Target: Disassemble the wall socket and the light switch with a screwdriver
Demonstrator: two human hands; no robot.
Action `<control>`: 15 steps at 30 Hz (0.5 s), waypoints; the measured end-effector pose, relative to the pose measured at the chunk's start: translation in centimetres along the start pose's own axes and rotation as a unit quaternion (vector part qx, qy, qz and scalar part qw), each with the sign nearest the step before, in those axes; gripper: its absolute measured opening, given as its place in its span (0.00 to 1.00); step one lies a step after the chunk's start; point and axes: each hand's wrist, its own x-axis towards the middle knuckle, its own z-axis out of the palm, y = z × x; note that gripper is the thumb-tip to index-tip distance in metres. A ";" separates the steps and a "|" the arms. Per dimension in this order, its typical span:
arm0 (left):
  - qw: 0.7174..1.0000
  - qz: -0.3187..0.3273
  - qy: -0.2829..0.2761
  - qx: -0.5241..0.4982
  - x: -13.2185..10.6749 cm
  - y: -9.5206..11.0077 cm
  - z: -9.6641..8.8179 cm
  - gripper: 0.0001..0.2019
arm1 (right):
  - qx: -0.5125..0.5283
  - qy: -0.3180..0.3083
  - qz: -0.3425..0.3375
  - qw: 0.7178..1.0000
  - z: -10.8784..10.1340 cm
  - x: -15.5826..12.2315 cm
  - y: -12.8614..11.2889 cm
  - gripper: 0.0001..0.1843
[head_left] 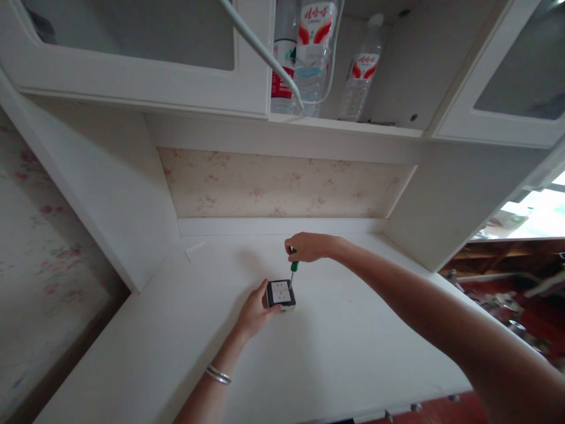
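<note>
A wall socket (279,291) with a white face and black frame, set in a white box, rests on the white countertop. My left hand (256,309) grips it, thumb along the near edge and fingers round the left side. My right hand (305,247) is closed round the green handle of a screwdriver (294,267). The screwdriver points down, its metal shaft meeting the right side of the socket's frame. Whether the tip sits in a screw is too small to tell.
A flat white piece (198,251) lies at the back left of the countertop (353,341). Overhead, a cabinet (247,93) holds plastic bottles (362,68), with a pale cable (260,47) hanging before it. Side panels (119,188) flank the counter.
</note>
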 end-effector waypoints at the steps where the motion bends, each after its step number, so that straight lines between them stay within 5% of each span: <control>1: 1.000 -0.003 -0.001 -0.002 0.0 0.0 0.0 0.40 | 0.004 0.001 -0.025 1.000 -0.1 -0.1 0.1 0.13; 3: 1.000 -0.003 -0.003 -0.007 0.1 0.0 0.1 0.40 | 0.020 0.000 -0.039 0.999 -0.2 -0.3 0.2 0.19; 9: 1.000 0.002 -0.003 -0.013 0.0 0.0 -0.1 0.40 | 0.018 -0.057 0.079 0.995 0.0 -0.1 0.0 0.23; 12: 1.000 0.003 -0.008 -0.009 0.0 -0.1 -0.3 0.40 | 0.016 -0.036 0.010 0.999 0.1 0.1 0.1 0.14; 15: 1.000 -0.004 -0.017 -0.024 0.1 -0.1 -0.3 0.41 | 0.002 -0.011 -0.072 0.997 0.1 0.1 0.1 0.20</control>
